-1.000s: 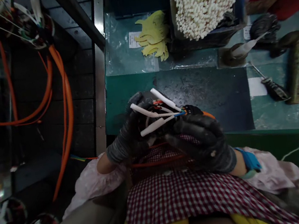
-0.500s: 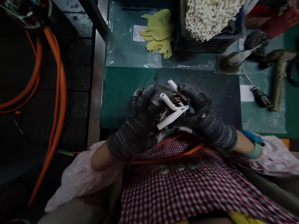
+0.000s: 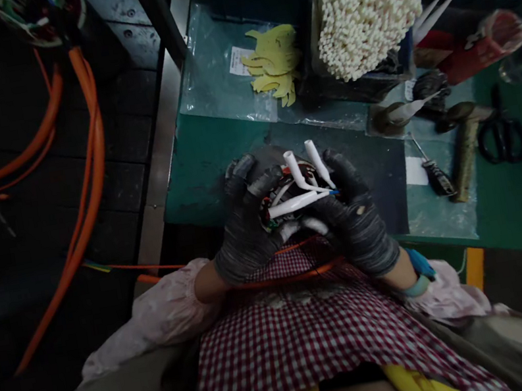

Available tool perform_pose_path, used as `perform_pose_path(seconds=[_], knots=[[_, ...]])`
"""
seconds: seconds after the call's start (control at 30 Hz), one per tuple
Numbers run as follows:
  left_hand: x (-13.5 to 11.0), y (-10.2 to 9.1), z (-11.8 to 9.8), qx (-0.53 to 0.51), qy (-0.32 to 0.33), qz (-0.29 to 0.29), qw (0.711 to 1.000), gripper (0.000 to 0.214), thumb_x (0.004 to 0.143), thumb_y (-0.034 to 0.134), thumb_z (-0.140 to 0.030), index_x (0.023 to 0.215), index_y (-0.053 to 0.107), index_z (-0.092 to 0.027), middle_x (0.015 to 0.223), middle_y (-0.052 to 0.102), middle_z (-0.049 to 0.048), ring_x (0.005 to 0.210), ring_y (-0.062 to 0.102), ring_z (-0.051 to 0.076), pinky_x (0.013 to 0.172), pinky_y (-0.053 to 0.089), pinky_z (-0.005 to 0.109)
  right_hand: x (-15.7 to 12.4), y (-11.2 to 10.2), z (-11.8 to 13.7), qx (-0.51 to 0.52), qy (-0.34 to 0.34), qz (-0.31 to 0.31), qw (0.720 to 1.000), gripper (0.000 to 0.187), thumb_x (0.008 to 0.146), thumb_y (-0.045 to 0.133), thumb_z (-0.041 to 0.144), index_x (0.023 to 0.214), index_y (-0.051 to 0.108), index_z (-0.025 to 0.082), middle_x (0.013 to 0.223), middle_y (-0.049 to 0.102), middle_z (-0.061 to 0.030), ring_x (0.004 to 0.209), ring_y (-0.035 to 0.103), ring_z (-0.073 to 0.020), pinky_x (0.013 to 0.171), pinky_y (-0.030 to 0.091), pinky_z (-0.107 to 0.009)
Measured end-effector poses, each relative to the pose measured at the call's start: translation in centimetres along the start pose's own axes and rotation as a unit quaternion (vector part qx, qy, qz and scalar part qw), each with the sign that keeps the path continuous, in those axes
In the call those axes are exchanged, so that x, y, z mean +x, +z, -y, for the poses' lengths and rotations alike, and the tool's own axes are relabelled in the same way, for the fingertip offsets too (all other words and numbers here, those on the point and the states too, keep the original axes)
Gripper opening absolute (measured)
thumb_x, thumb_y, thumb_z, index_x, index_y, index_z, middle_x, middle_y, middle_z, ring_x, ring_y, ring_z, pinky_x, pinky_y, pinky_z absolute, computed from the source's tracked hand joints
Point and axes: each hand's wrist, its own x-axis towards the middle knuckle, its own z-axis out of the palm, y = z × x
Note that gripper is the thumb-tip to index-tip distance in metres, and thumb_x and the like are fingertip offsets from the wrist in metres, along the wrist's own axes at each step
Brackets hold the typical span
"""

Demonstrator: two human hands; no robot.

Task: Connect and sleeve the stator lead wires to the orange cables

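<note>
Both my gloved hands are close together above my lap, holding a wound motor stator (image 3: 278,211) between them. My left hand (image 3: 246,224) wraps its near side, and my right hand (image 3: 356,223) grips the other side. Several white insulating sleeves (image 3: 292,204) stick out of the stator on thin wires, two pointing forward and one lying sideways. A blue wire end (image 3: 334,192) shows at the tip of the sideways sleeve. The gloves are dark grey and hide most of the stator's body.
Ahead lies a green workbench (image 3: 208,177) with a plastic sheet, yellow pieces, a large bundle of white sleeves (image 3: 365,11), a screwdriver (image 3: 436,178), scissors (image 3: 502,138) and a wooden-handled tool (image 3: 466,148). Orange cables (image 3: 89,157) run along the dark left side. A checked apron (image 3: 286,345) covers my lap.
My hands have turned the stator so two sleeves now point forward and the third lies across it. The whole view has shifted slightly left and the hands sit a little lower.
</note>
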Motion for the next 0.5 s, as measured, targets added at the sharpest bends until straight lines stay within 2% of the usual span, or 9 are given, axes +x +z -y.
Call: perform_pose_path(seconds=[0.17,0.27,0.37,0.43,0.5], knots=[[1.6,0.3,-0.8,0.022,0.018,0.012,1.0,0.089,0.102,0.076,-0.059,0.176,0.029,-0.039,0.181,0.036,0.0138,0.171,0.035,0.045,0.144,0.027,0.072,1.2,-2.2,-2.1,0.023,0.0,0.03,0.999,0.075,0.108,0.076,0.045,0.176,0.046,0.032,0.159,0.073,-0.0138,0.136,0.078,-0.0354,0.108,0.07,-0.055],[2.3,0.6,-1.1,0.01,0.025,0.01,1.0,0.087,0.098,0.079,-0.051,0.173,0.037,-0.036,0.179,0.038,0.0146,0.17,0.037,0.047,0.143,0.026,0.074,2.4,-3.1,-3.0,-0.021,-0.082,0.085,0.993,0.07,0.103,0.081,0.045,0.167,0.059,0.029,0.165,0.068,-0.0156,0.147,0.071,-0.0372,0.118,0.066,-0.059],[2.8,0.7,-1.2,0.005,0.031,0.017,0.999,0.089,0.094,0.081,-0.047,0.171,0.038,-0.039,0.176,0.041,0.013,0.168,0.041,0.046,0.145,0.025,0.075,3.3,-3.9,-3.6,-0.054,-0.189,0.13,0.972,0.046,0.102,0.082,0.039,0.146,0.076,0.031,0.17,0.062,-0.0129,0.153,0.065,-0.0381,0.123,0.062,-0.062],[3.0,0.7,-1.1,0.008,0.033,0.034,0.999,0.095,0.092,0.083,-0.045,0.173,0.035,-0.041,0.175,0.044,0.0116,0.169,0.041,0.045,0.146,0.024,0.075,3.6,-4.2,-3.9,-0.061,-0.234,0.138,0.96,0.039,0.102,0.081,0.034,0.141,0.079,0.03,0.174,0.057,-0.0139,0.153,0.065,-0.0395,0.12,0.064,-0.064],[3.1,0.5,-1.1,0.012,0.028,0.05,0.998,0.103,0.088,0.088,-0.044,0.175,0.033,-0.042,0.176,0.044,0.0106,0.169,0.04,0.046,0.146,0.022,0.077,3.7,-4.4,-4.1,-0.07,-0.253,0.136,0.955,0.042,0.102,0.081,0.031,0.144,0.078,0.029,0.174,0.055,-0.0162,0.151,0.067,-0.0415,0.117,0.066,-0.065]])
